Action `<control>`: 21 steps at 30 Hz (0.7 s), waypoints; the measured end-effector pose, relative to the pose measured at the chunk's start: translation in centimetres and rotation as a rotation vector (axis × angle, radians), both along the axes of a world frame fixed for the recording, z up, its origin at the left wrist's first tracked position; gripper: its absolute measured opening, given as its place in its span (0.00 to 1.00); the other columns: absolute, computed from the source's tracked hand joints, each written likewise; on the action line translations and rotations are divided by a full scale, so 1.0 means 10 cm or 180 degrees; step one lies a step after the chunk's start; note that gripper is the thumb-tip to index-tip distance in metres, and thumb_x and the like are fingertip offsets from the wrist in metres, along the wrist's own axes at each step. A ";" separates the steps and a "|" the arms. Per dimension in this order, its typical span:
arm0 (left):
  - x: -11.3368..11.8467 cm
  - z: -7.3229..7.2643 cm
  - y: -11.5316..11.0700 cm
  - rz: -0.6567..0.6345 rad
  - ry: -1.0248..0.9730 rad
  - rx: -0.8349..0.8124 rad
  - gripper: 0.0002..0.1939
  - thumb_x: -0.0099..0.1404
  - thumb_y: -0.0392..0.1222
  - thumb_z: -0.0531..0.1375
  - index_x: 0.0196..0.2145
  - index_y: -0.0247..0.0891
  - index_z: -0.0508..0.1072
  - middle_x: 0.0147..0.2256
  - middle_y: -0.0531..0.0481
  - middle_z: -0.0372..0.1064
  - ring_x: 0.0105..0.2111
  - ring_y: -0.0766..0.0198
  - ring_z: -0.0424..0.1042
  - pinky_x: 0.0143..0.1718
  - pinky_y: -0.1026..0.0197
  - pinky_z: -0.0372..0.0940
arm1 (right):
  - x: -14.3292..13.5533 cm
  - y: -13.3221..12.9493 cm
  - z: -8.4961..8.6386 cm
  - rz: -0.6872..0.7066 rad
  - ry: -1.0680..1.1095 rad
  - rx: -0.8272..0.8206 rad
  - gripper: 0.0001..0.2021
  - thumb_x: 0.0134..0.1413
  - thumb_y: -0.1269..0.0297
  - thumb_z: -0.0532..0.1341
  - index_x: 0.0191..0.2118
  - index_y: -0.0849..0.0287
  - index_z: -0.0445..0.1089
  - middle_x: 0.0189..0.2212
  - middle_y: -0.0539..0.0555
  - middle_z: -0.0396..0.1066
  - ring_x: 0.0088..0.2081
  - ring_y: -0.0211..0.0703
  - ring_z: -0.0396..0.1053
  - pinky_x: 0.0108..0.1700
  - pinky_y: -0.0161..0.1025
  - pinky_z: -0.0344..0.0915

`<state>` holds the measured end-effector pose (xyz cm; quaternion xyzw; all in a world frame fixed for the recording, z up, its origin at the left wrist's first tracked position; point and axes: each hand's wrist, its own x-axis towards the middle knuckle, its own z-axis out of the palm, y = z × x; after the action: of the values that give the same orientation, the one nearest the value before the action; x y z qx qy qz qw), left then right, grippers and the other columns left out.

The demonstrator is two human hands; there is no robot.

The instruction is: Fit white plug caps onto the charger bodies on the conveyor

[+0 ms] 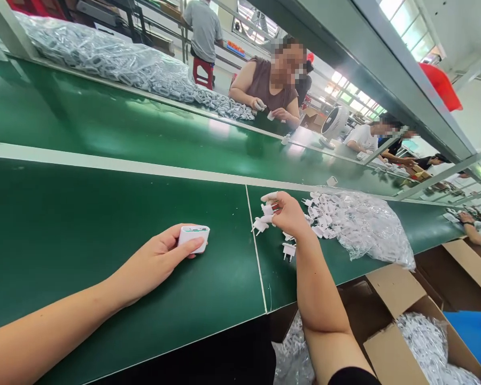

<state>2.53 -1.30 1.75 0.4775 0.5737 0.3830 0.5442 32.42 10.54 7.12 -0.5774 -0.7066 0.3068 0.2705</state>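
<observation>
My left hand (170, 247) is closed around a small white charger housing (193, 239) above the green table. The housing's open end, with a greenish edge inside, faces up and away. My right hand (286, 213) has white covers on its fingertips and pinches a white two-pin plug piece (266, 209) between thumb and finger. Just below it lies another plug piece (260, 225), pins down. A further loose plug piece (289, 250) rests beside my right forearm. More plug pieces (320, 214) spill from a clear plastic bag (372, 224) to the right of my hand.
A white strip (124, 168) separates my table from the green conveyor belt (164, 128). Beyond it lies a long bag of white parts (104, 53), where a co-worker (270, 85) handles pieces. Open cardboard boxes (401, 342) with bagged parts stand below the table edge at right.
</observation>
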 end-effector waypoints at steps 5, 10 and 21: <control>-0.01 0.00 -0.04 -0.0025 -0.0057 0.0268 0.40 0.67 0.77 0.65 0.62 0.44 0.76 0.44 0.46 0.84 0.47 0.45 0.80 0.56 0.44 0.72 | -0.33 -0.10 0.18 0.0420 0.1260 -0.0780 0.30 0.21 0.61 0.86 0.38 0.58 0.81 0.32 0.51 0.81 0.32 0.43 0.79 0.32 0.39 0.78; -0.03 -0.01 -0.07 -0.0217 -0.0131 0.0282 0.37 0.64 0.76 0.68 0.58 0.47 0.79 0.47 0.47 0.84 0.44 0.49 0.80 0.45 0.51 0.74 | -0.70 -0.29 0.23 0.0946 0.1666 -0.0892 0.24 0.31 0.59 0.86 0.39 0.54 0.86 0.30 0.48 0.82 0.29 0.39 0.78 0.33 0.37 0.79; -0.14 -0.18 0.07 -0.0514 -0.0087 0.0439 0.35 0.69 0.74 0.67 0.61 0.48 0.80 0.48 0.46 0.85 0.42 0.50 0.81 0.43 0.53 0.76 | -0.86 -0.51 -0.21 0.0565 0.1822 -0.0360 0.12 0.49 0.63 0.79 0.41 0.51 0.84 0.35 0.49 0.85 0.35 0.41 0.81 0.42 0.41 0.83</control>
<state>1.17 -0.61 -0.01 0.5532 0.4982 0.3829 0.5469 23.86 5.40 5.04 -0.4177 -0.6312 0.5182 0.3982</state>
